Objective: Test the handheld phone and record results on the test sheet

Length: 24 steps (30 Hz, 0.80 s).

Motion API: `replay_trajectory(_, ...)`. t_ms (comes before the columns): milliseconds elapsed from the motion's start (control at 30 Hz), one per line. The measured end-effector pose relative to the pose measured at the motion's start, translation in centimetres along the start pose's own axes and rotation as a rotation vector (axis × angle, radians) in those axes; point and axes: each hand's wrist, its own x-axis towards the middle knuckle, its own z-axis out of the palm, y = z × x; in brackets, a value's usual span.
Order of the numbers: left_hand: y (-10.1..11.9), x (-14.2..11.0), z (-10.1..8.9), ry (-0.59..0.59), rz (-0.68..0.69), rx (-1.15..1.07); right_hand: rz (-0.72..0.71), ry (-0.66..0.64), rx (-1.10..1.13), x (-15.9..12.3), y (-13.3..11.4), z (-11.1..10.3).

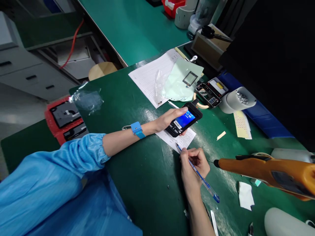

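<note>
In the head view my left hand (165, 122) grips a black handheld device (184, 120) with a lit blue screen reading 1:58; my thumb lies along its upper edge. Under the device is a sheet of paper with writing (187, 139), partly covered. Just below it, my right hand (195, 167) is closed round a blue ballpoint pen (204, 181). The pen's tip points at the lower edge of the paper; whether it touches cannot be made out. A blue wrist strap (138, 130) circles my left wrist.
An orange electric screwdriver (265, 170) juts in from the right. Beyond the device are a clipboard sheet (147, 77), a pale green bag with a screen part (190, 78), an opened device housing (208, 95) and a white cup of screws (240, 100). A red tray (52, 126) sits left.
</note>
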Motion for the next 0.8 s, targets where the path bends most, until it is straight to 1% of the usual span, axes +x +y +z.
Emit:
replay_trajectory(267, 0.7, -0.2, 0.2, -0.049, 0.013, 0.042, -0.039, -0.029, -0.011, 0.2, -0.1, -0.1)
replay_trajectory(433, 0.5, -0.1, 0.0, -0.056, 0.004, 0.035, -0.05, -0.032, -0.026, 0.1, 0.0, 0.1)
replay_trajectory(633, 0.3, 0.0, -0.1, -0.044, 0.0, 0.002, -0.051, 0.048, -0.025, -0.7, -1.1, 1.0)
replay_trajectory(800, 0.1, 0.0, -0.1, -0.049, -0.012, -0.001, -0.069, 0.024, -0.033, -0.7, -1.3, 1.0)
